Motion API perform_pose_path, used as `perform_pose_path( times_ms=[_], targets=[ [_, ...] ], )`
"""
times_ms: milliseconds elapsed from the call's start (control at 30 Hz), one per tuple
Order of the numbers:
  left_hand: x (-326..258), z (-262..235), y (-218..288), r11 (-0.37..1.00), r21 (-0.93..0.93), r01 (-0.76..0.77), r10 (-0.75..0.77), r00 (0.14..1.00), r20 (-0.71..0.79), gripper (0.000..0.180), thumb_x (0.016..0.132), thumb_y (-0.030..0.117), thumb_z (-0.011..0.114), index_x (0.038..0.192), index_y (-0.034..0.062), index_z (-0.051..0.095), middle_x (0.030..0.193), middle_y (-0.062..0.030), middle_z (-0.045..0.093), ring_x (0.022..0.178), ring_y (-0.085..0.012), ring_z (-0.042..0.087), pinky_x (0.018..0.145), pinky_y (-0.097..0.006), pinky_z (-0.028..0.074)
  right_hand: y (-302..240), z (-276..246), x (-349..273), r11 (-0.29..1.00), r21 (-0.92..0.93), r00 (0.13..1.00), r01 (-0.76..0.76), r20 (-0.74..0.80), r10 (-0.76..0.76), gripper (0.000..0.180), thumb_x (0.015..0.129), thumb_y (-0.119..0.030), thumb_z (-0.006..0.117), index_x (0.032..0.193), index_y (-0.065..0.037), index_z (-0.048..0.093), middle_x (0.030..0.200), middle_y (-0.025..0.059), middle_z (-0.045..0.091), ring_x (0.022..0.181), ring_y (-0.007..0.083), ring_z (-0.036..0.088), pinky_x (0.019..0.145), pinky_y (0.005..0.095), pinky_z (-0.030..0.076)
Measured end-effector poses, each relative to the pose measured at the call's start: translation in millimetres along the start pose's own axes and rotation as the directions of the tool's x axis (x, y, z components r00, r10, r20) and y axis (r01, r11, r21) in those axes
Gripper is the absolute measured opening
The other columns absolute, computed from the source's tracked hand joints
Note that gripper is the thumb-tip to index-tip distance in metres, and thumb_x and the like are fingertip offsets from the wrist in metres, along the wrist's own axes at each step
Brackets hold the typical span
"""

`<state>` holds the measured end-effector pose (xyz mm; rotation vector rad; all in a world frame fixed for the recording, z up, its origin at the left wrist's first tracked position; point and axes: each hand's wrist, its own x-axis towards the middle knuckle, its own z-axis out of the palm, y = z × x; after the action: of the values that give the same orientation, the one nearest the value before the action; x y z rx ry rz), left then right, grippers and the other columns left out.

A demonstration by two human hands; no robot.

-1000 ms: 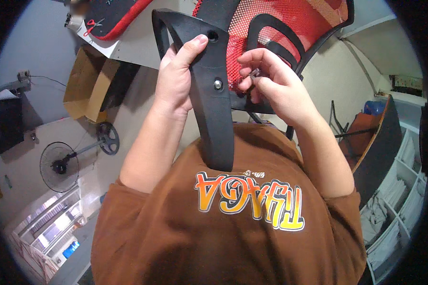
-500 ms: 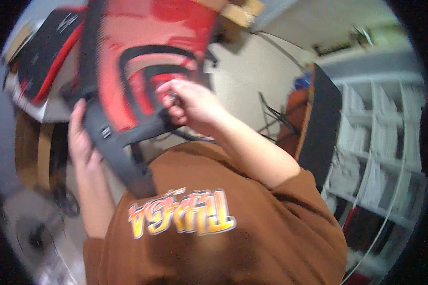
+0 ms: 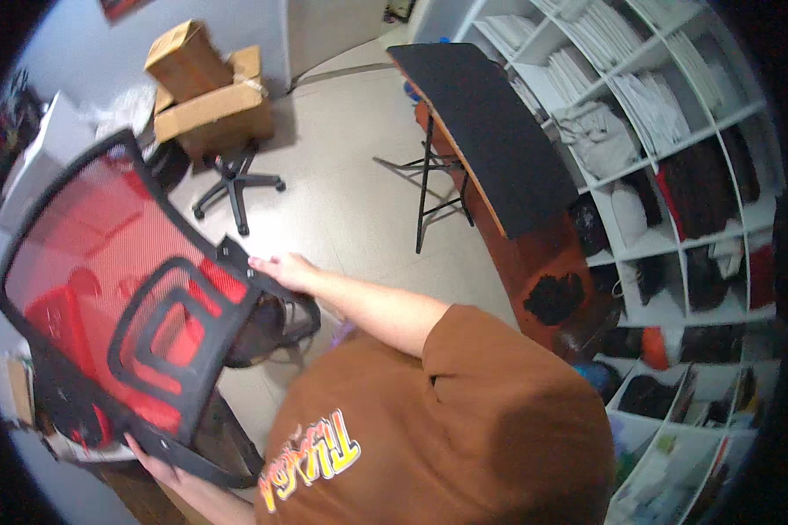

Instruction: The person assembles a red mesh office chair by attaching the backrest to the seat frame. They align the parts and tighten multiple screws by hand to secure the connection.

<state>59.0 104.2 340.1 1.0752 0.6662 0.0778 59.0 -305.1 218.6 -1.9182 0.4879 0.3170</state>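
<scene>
I hold a red mesh chair backrest [image 3: 87,262] with a black frame and a black lumbar loop [image 3: 171,328], tilted in front of me at the left. My right hand [image 3: 284,269] grips the frame's upper right edge by a black bracket. My left hand [image 3: 153,455] holds the frame's lower black edge from beneath; its fingers are mostly hidden. My brown shirt with an orange print [image 3: 429,429] fills the lower middle.
A swivel chair base [image 3: 232,188] stands on the pale floor under stacked cardboard boxes [image 3: 206,87]. A folding table with a black top [image 3: 490,131] leans at the right, beside white shelves [image 3: 674,114] full of folded cloth. Clutter lies at the far left.
The view has swung toward the floor and shelves. The backrest has turned from edge-on in front of my chest to flat-facing at my left, both hands still on it.
</scene>
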Motion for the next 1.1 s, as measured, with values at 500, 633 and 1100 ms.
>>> perform_pose_path(
  times_ms=[500, 633, 1100],
  targets=[
    [-104.2, 83.8, -16.7, 0.951, 0.055, -0.303, 0.259, 0.883, 0.392, 0.058, 0.089, 0.041, 0.051, 0.132, 0.0021, 0.047, 0.134, -0.0129, 0.048, 0.122, -0.0286, 0.045, 0.105, -0.043, 0.034, 34.9, -45.2, -64.9, 0.865, 0.495, 0.992, -0.088, 0.125, 0.030, 0.065, 0.079, -0.062, 0.064, 0.100, 0.000, 0.068, 0.091, 0.0087, 0.068, 0.082, 0.0188, 0.062, 0.080, 0.0317, 0.047],
    [-154.9, 125.2, -48.9, 0.958, -0.195, -0.209, 0.285, 0.716, 0.637, 0.054, 0.090, 0.039, 0.050, 0.131, 0.0037, 0.048, 0.131, -0.0105, 0.051, 0.119, -0.0244, 0.048, 0.104, -0.040, 0.036, 28.3, -168.9, -125.6, 0.700, 0.663, 0.964, 0.266, -0.164, -0.212, 0.059, 0.081, -0.054, 0.068, 0.101, 0.002, 0.067, 0.091, 0.0071, 0.067, 0.081, 0.0158, 0.060, 0.078, 0.0293, 0.046],
    [-321.5, 434.6, -384.1, 0.879, 0.300, 0.371, -0.452, 0.447, 0.772, 0.058, 0.086, 0.054, 0.057, 0.121, 0.0082, 0.053, 0.111, -0.0122, 0.063, 0.095, -0.0274, 0.063, 0.072, -0.036, 0.054, 234.9, -523.0, -390.4, 0.821, 0.382, 0.521, 0.425, -0.845, 0.124, 0.036, 0.091, -0.025, 0.061, 0.113, 0.003, 0.061, 0.106, 0.0063, 0.063, 0.094, 0.0139, 0.058, 0.085, 0.0260, 0.044]
  ],
)
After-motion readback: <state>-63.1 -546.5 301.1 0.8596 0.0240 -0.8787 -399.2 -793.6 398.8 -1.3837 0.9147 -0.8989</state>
